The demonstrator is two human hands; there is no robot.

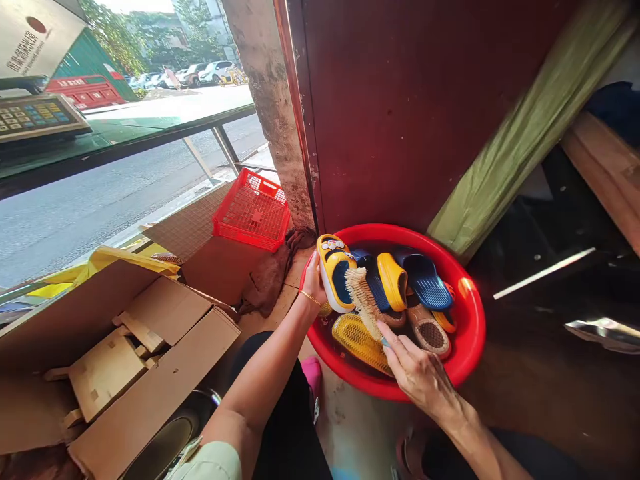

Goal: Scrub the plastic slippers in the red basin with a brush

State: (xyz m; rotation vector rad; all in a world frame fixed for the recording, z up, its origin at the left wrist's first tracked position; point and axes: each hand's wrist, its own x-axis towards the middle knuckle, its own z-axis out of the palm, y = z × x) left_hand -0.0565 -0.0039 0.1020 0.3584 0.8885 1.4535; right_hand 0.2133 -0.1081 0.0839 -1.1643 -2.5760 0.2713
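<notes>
Closed around the side of a yellow and blue clog, my left hand holds it tilted over the left rim of a red basin. My right hand grips the handle of a scrubbing brush, whose pale bristles lie beside the clog's dark blue insole; whether they touch it I cannot tell. Several other shoes fill the basin: a yellow clog, a dark blue slipper, a brown shoe with its sole up, and a yellow sole nearest me.
A red plastic crate stands left of the basin by the wall, with a dark cloth below it. An open cardboard box with wooden pieces is at lower left. A dark red panel rises behind the basin.
</notes>
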